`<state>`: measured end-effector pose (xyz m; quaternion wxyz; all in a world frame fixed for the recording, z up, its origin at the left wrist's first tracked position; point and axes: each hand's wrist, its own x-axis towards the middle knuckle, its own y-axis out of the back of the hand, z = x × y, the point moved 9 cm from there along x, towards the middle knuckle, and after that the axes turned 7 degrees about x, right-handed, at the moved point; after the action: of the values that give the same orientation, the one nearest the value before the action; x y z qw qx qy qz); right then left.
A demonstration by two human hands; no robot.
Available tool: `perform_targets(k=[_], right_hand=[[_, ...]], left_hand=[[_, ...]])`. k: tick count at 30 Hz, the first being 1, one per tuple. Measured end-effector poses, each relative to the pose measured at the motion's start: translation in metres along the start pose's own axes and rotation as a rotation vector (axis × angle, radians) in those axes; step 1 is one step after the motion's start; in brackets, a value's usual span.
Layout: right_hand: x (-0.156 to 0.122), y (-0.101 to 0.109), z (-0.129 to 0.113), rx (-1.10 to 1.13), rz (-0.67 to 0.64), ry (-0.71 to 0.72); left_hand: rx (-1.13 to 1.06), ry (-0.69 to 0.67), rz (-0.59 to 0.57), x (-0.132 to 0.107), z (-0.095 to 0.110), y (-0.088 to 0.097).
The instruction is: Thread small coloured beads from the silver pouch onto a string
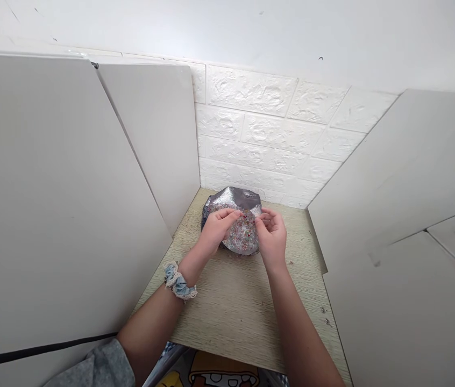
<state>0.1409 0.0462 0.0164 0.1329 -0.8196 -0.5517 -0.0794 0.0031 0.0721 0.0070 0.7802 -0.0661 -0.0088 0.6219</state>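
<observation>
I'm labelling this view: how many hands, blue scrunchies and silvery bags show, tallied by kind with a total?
Hands: 2, left hand and right hand
Blue scrunchie: 1
Silvery bag: 1
Total: 4

Panels [50, 188] shut off both sides and the shiny pouch [241, 236] blocked ahead; the tabletop [231, 301] between my forearms [298, 320] lay open.

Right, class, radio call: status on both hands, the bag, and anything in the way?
Left hand, right hand: pinched at bag; anything held, too small to tell. Bag on table, colourful bits showing. Hands partly hide bag.
</observation>
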Motion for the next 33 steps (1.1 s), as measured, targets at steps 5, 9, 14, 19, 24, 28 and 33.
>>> perform_targets(k=[5, 9, 14, 19, 24, 28, 33], right_hand=[[-0.004, -0.019, 0.000, -0.537, -0.180, 0.164], [-0.012, -0.036, 0.018, -0.972, -0.351, 0.138], [-0.017, -0.037, 0.034, -1.258, -0.448, 0.029], [-0.018, -0.037, 0.040, -1.299, -0.495, -0.005], [-0.017, -0.038, 0.042, -1.310, -0.484, 0.015], [-0.017, -0.038, 0.042, -1.312, -0.478, 0.034], [-0.018, -0.039, 0.046, -1.329, -0.496, 0.034]], left_hand=[[-0.190, -0.107, 0.003, -0.001, 0.009, 0.005], [-0.254, -0.077, -0.022, 0.000, 0.006, 0.004], [-0.260, -0.038, -0.004, 0.000, 0.002, 0.005], [-0.119, -0.036, 0.022, -0.001, 0.001, 0.004], [-0.007, -0.015, 0.023, 0.000, -0.002, 0.003], [0.016, 0.001, 0.007, 0.001, -0.004, 0.001], [0.054, 0.032, -0.004, 0.001, -0.006, -0.002]])
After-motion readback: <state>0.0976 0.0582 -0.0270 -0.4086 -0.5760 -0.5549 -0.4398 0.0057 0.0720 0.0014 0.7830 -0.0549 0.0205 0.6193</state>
